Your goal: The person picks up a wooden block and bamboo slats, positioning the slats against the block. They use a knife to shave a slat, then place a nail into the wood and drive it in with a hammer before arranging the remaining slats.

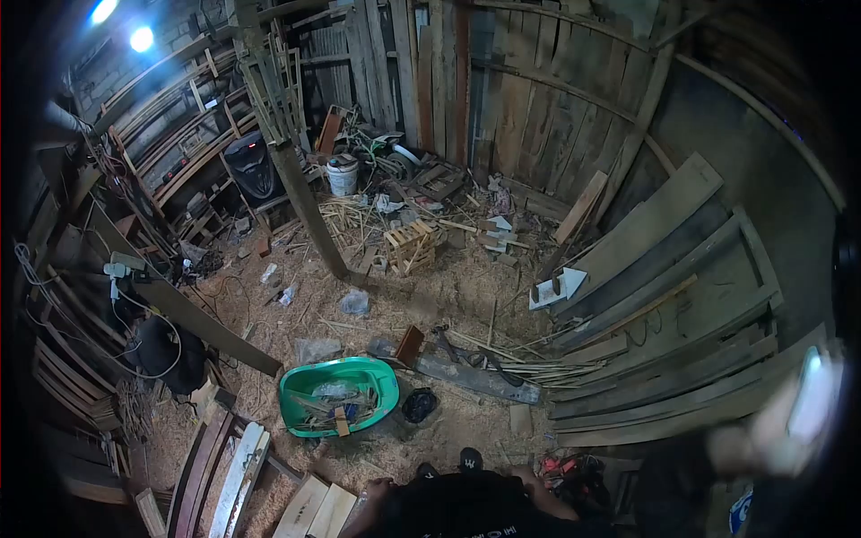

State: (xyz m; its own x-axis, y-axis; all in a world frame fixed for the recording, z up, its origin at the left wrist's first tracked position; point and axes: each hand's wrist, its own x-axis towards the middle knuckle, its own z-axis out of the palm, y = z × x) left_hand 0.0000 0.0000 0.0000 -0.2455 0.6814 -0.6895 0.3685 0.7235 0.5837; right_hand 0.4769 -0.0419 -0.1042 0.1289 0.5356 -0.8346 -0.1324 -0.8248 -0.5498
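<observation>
My left hand (379, 490) is low in the frame, beside my dark shirt. Pale wooden boards (330, 511) lie just left of that forearm. On the other side of my body, my right hand (524, 475) is small and dim, near a pile of red and dark items (569, 475). The fingers of both hands are too dark and small to make out. My shoes (469, 459) show between them. Ahead stands a green plastic tub (296, 421) holding wood scraps, with a black plastic bag (420, 404) to its right.
At the right, another person's blurred hand (767, 439) holds a bright phone (807, 394). Long boards (646, 224) lean along the right wall. A wooden post (305, 211) rises mid-room. A white bucket (342, 175) and wooden crate (413, 245) stand farther back.
</observation>
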